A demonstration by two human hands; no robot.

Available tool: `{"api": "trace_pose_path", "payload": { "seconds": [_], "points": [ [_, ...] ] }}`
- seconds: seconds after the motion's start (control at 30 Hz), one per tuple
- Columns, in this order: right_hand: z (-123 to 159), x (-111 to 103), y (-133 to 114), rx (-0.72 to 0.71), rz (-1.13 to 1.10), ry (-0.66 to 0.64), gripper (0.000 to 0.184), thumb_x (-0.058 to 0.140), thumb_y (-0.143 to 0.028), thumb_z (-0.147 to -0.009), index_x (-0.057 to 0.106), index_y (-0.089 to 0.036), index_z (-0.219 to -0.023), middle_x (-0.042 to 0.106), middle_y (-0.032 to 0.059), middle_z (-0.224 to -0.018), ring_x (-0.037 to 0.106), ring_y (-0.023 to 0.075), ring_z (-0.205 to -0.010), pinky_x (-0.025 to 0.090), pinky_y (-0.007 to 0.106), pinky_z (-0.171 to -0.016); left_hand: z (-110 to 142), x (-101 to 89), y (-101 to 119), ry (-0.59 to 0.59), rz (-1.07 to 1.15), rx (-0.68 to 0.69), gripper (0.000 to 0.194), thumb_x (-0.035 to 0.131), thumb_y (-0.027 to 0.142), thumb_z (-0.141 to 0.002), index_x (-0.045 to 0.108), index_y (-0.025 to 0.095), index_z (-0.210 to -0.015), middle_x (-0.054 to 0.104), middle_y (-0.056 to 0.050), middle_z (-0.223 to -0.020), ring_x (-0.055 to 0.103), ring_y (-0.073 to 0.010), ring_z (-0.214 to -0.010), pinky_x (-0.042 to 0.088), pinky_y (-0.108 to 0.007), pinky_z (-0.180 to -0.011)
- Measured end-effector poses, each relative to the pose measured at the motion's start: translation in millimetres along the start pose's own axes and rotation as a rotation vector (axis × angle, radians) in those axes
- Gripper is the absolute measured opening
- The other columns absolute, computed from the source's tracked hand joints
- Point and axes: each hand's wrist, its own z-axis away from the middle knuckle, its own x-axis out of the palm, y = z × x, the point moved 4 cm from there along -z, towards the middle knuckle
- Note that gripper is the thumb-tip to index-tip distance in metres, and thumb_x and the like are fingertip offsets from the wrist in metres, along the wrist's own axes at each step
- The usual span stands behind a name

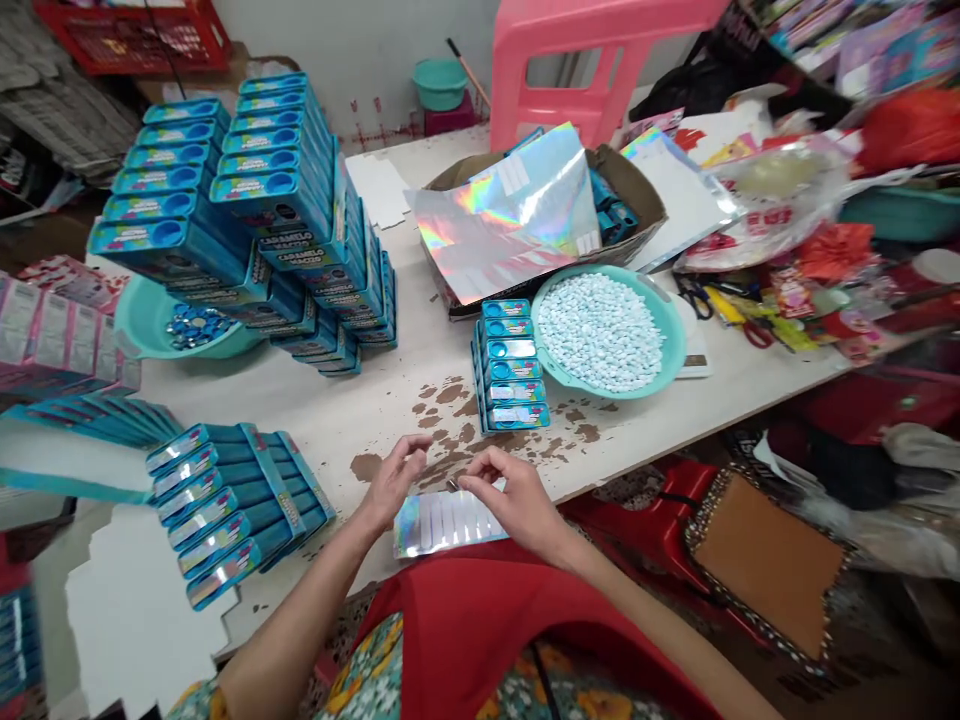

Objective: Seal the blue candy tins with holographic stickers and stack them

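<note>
A holographic sticker sheet (pixel 442 522) lies at the table's near edge, over my lap. My left hand (pixel 396 482) and my right hand (pixel 511 500) meet above it, fingertips pinching a small sticker strip (pixel 453 484) between them. Just beyond stands a short stack of blue candy boxes (pixel 511 366). Beside the stack sits a teal bowl (pixel 675 345) full of small white candies (pixel 600 330).
Tall piles of blue boxes (pixel 255 200) stand at the back left, and another row (pixel 232 505) lies at the near left. A cardboard box (pixel 637 200) holds holographic sheets (pixel 510 215). Scissors (pixel 694 295) and clutter fill the right side. A pink stool (pixel 585 50) stands behind.
</note>
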Motion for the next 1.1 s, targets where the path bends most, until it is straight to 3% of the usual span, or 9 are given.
{"api": "trace_pose_path", "payload": {
  "seconds": [0.07,0.17,0.33,0.47,0.7,0.83,0.9,1.0,1.1],
  "points": [
    [-1,-16,-11,0.007,-0.045,0.04,0.012,0.058,-0.028,-0.08,0.057,-0.02,-0.072,0.06,-0.0021,-0.069,0.054,0.0124,-0.065,0.043,0.024,-0.062,0,14.8,41,-0.22,0.169,0.076,0.041,0.057,0.043,-0.078,0.053,0.021,-0.112,0.057,-0.006,-0.114,0.055,-0.0185,-0.097,0.043,-0.028,-0.082],
    [-6,-33,-12,-0.005,-0.024,0.187,0.012,0.058,-0.029,-0.081,0.059,-0.02,-0.074,0.059,-0.0014,-0.07,0.055,0.0131,-0.067,0.044,0.025,-0.065,-8,34.6,76,-0.392,0.267,-0.001,0.028,0.056,0.043,-0.08,0.056,0.015,-0.086,0.061,-0.002,-0.073,0.056,-0.0139,-0.069,0.045,-0.026,-0.067],
    [-30,-55,-3,-0.149,0.198,0.627,0.012,0.058,-0.03,-0.081,0.064,-0.021,-0.076,0.054,0.0052,-0.093,0.052,0.0193,-0.093,0.042,0.033,-0.082,-55,33.8,106,-0.288,0.083,0.052,0.028,0.052,0.043,-0.082,0.056,0.015,-0.085,0.048,0.004,-0.056,0.045,-0.0085,-0.05,0.035,-0.019,-0.049],
    [-60,-74,2,-0.142,0.34,0.797,0.011,0.061,-0.03,-0.078,0.065,-0.02,-0.077,0.05,0.0063,-0.096,0.048,0.0219,-0.097,0.038,0.037,-0.088,-99,27.6,126,-0.246,-0.019,0.215,0.024,0.048,0.037,-0.084,0.05,0.018,-0.099,0.045,0.006,-0.056,0.042,-0.0085,-0.05,0.029,-0.018,-0.046],
    [-95,-87,31,0.002,0.331,0.755,0.01,0.06,-0.024,-0.073,0.06,-0.018,-0.065,0.049,0.0071,-0.092,0.049,0.0225,-0.091,0.039,0.036,-0.083,-136,36.7,112,-0.239,-0.036,0.227,0.017,0.039,0.033,-0.087,0.042,0.02,-0.098,0.045,0.006,-0.059,0.039,-0.0086,-0.049,0.032,-0.018,-0.049],
    [-94,-91,35,0.029,0.338,0.728,0.009,0.058,-0.027,-0.073,0.056,-0.019,-0.076,0.05,0.0047,-0.088,0.05,0.0205,-0.082,0.041,0.033,-0.074,-130,41.1,88,-0.037,-0.25,0.128,0.027,0.041,0.034,-0.086,0.044,0.02,-0.109,0.054,0.001,-0.066,0.053,-0.0148,-0.06,0.041,-0.026,-0.06],
    [-95,-95,34,0.028,0.356,0.714,0.017,0.058,-0.027,-0.073,0.053,-0.019,-0.086,0.052,0.0042,-0.088,0.05,0.02,-0.08,0.041,0.032,-0.07,-120,47.9,79,0.084,-0.278,0.117,0.037,0.04,0.038,-0.087,0.043,0.019,-0.118,0.062,-0.006,-0.086,0.059,-0.0208,-0.082,0.044,-0.032,-0.073],
    [-98,-101,30,-0.004,0.419,0.687,0.016,0.056,-0.025,-0.075,0.052,-0.019,-0.089,0.054,0.0049,-0.089,0.051,0.0194,-0.078,0.041,0.032,-0.069,-100,66.5,73,0.081,-0.149,0.233,0.058,0.03,0.05,-0.089,0.03,0.018,-0.136,0.046,-0.013,-0.133,0.04,-0.0261,-0.125,0.034,-0.038,-0.099],
    [-86,-108,23,-0.054,0.483,0.768,0.006,0.049,-0.019,-0.079,0.053,-0.019,-0.083,0.055,0.0055,-0.084,0.052,0.0202,-0.078,0.042,0.035,-0.072,-81,71.2,57,-0.122,-0.252,0.247,0.072,0.03,0.06,-0.086,0.021,0.017,-0.143,0.016,-0.01,-0.152,0.01,-0.0272,-0.139,0.015,-0.042,-0.111]
  ]
}}
